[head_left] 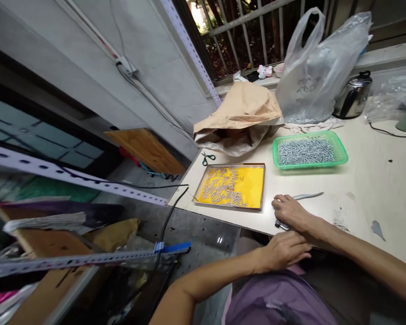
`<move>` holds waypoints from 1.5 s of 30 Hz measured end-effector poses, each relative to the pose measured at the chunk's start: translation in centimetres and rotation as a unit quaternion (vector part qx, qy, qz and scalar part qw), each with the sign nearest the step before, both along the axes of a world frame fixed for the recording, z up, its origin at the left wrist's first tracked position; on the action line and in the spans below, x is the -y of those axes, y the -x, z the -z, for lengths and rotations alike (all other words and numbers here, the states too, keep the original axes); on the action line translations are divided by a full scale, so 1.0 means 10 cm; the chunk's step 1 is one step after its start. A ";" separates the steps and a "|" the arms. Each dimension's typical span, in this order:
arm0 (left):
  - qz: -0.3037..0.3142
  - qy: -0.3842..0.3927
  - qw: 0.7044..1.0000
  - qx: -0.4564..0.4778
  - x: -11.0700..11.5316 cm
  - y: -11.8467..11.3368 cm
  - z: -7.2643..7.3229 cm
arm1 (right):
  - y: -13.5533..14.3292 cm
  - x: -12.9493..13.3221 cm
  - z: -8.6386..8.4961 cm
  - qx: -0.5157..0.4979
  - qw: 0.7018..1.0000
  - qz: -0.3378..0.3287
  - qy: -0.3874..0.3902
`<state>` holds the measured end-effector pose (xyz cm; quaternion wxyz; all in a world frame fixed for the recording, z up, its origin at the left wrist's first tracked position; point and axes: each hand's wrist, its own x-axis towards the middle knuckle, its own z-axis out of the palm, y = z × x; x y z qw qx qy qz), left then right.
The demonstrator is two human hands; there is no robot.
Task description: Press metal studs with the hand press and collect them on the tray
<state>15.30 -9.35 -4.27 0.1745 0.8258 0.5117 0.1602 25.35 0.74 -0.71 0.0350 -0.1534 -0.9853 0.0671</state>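
Note:
My right hand point(291, 213) rests on the pale tabletop near its front edge, with its fingers curled down. A small dark and silver metal piece point(282, 225) shows at its thumb side; the hand partly covers it. Just beyond the knuckles lies a thin grey pointed strip point(309, 196). My left hand point(286, 249) lies loosely by the table edge, close to the right wrist, its fingers stretched out and nothing visible in them. Left of the hands, a shallow box point(263, 187) with a yellow bottom holds many small metal pins point(223, 187).
A green plastic basket point(343, 155) full of similar metal pieces stands behind the hands. Green-handled scissors point(208, 159), a brown paper bag point(240, 108), a clear plastic bag point(314, 76) and a kettle point(353, 95) sit farther back. A black cable point(167, 216) hangs over the left edge.

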 end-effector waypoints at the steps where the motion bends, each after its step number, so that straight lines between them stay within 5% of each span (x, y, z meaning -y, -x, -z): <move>1: -0.019 -0.008 1.000 -0.005 0.00 0.16 -0.03 | 0.01 -0.02 0.02 -0.018 1.000 -0.003 0.005; 5: -0.132 -0.053 0.990 -0.027 -0.21 0.93 -0.22 | -0.03 -0.18 0.00 -0.145 0.988 0.029 0.042; 9: -0.342 -0.054 0.929 -0.130 -0.63 1.56 -0.41 | -0.10 -0.54 -0.32 -0.296 0.948 0.114 0.026; 14: -0.361 0.055 0.908 -0.208 -0.97 1.79 -0.51 | -0.20 -1.00 -0.77 -0.296 0.914 0.256 -0.110; 18: -0.348 0.101 0.908 -0.208 -1.07 1.77 -0.52 | -0.28 -0.90 -0.74 -0.272 0.924 0.248 -0.102; 26: -0.348 0.104 0.920 -0.149 -1.09 1.74 -0.66 | -0.64 -0.07 -0.31 -0.249 0.945 0.211 0.018; 30: -0.301 0.184 0.935 0.026 -0.90 1.42 -0.66 | -0.86 0.18 -0.19 -0.236 0.939 0.244 0.064; 33: -0.257 0.292 0.891 0.233 -0.71 1.03 -0.58 | -0.95 0.29 -0.10 -0.222 0.936 0.261 0.074; 35: -0.259 0.325 0.866 0.280 -0.61 0.77 -0.52 | -0.97 0.33 -0.04 -0.221 0.934 0.272 0.072; 39: -0.293 0.359 0.847 0.260 -0.51 0.44 -0.44 | -0.98 0.42 0.06 -0.223 0.929 0.287 0.068; 45: -0.324 0.394 0.825 0.242 -0.45 0.38 -0.39 | -0.97 0.54 0.18 -0.214 0.931 0.293 0.047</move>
